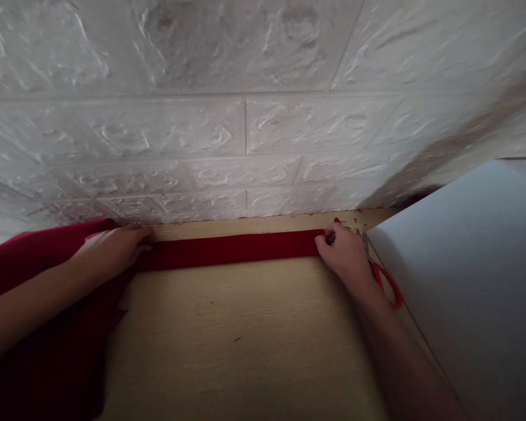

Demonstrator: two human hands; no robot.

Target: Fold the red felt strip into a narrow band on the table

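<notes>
The light is dim and soft throughout, and the lower part of the frame is darkest. Scattered glints shine on the brick-patterned wall, strongest at the upper left. At lower left, the red cloth sinks almost to black in its folds. A soft shadow runs across the wooden tabletop beside the right forearm. Wide-angle distortion stretches the wall toward the upper corners, and fine detail looks slightly smeared.
</notes>
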